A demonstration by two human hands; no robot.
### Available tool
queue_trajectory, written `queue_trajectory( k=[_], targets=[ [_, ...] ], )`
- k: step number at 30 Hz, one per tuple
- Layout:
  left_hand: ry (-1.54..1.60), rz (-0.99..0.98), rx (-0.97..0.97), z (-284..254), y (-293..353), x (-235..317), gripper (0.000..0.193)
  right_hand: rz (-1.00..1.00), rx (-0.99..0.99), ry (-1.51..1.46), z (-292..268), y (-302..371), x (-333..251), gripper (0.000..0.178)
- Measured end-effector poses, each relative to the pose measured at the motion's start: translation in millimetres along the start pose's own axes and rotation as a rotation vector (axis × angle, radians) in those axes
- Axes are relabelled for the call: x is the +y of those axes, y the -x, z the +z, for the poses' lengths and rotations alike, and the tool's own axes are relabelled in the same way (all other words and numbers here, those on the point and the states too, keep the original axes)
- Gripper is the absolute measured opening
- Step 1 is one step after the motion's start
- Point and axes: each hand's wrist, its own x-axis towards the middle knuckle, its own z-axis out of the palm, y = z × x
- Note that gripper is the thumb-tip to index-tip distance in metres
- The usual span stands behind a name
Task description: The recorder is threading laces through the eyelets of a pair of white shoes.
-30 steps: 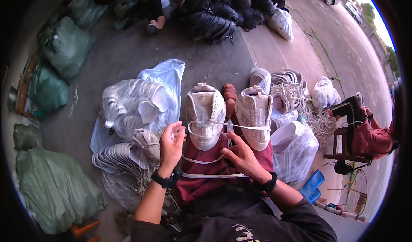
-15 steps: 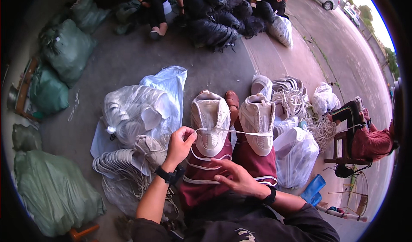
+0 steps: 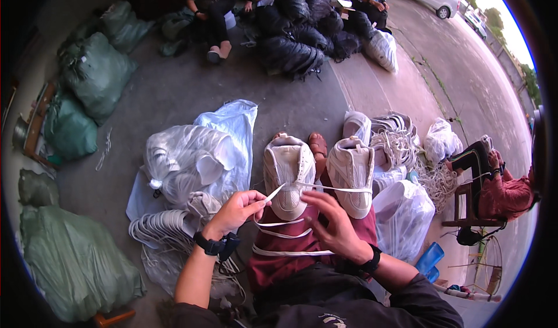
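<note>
Two cream lace-up shoes, a left shoe (image 3: 289,159) and a right shoe (image 3: 351,168), rest side by side on my thighs, toes toward me. My left hand (image 3: 237,211) pinches a flat white shoelace (image 3: 275,193) between thumb and forefinger, just left of the left shoe's toe. From that shoe's front the lace also stretches across to the right shoe. My right hand (image 3: 337,220) is open beside the left shoe's toe, fingers apart and fingertips close to the lace; whether they touch it I cannot tell. More lace loops lie over my dark red trousers (image 3: 273,261).
Left of my legs, a clear bag of shoe parts (image 3: 183,153) lies on a pale blue sack (image 3: 237,124), with stacked pale pieces (image 3: 157,226) nearer me. To my right are bundled laces (image 3: 392,139) and a clear plastic bag (image 3: 404,211). A seated person (image 3: 503,194) works farther right.
My right hand has moved up and forward to the left shoe's toe. The pinched lace now points up toward that shoe from my left hand. The whole view has shifted slightly.
</note>
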Motion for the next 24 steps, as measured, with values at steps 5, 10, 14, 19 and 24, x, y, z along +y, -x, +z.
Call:
queue_trajectory(
  k=[5,10,14,19,24],
  targets=[
    [0.034,0.040,-0.071,12.2,4.6,8.9,0.018,-0.043,0.161,0.123,0.1,-31.4,11.0,0.065],
    [-0.011,0.070,-0.138,34.1,7.7,25.1,0.019,0.013,0.186,0.331,12.2,-55.2,31.4,0.089],
    [-0.026,0.078,-0.150,40.2,11.4,36.1,0.020,0.027,0.178,0.419,12.7,-68.6,40.1,0.093],
    [-0.051,0.082,-0.147,42.3,19.1,47.5,0.022,0.045,0.152,0.428,15.2,-70.7,53.6,0.097],
    [0.009,0.057,-0.128,47.8,34.3,63.7,0.024,0.020,0.175,0.391,10.2,-67.1,58.4,0.088]
  ],
)
